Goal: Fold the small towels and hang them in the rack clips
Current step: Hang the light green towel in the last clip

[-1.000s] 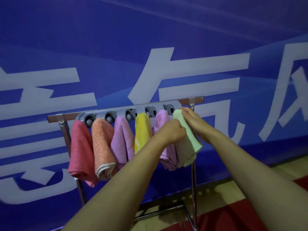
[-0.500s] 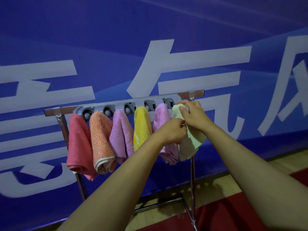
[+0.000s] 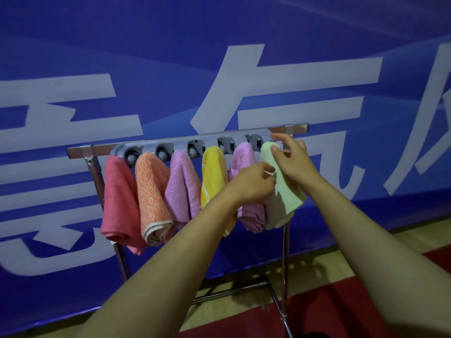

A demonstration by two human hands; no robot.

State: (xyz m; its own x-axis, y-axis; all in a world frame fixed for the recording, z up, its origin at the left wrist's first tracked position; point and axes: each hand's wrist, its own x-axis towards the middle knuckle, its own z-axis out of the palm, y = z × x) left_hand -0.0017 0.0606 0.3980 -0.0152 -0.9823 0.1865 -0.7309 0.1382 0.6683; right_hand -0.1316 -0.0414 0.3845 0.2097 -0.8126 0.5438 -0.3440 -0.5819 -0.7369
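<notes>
— Since a second ago, what moved?
— Head view: my right hand [image 3: 294,159] has slid up the pale green towel [image 3: 284,198], thumb pinching its top by the clip rail [image 3: 180,145]; my left hand [image 3: 253,184] grips its edge below.
— Handling?
— Soft, light, limp, I judge; hold the folded top. Purple towel [image 3: 246,167] crowds left; open room right.

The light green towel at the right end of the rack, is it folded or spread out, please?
Folded: the light green towel hangs as a narrow layered bundle, with both hands on it.
</notes>
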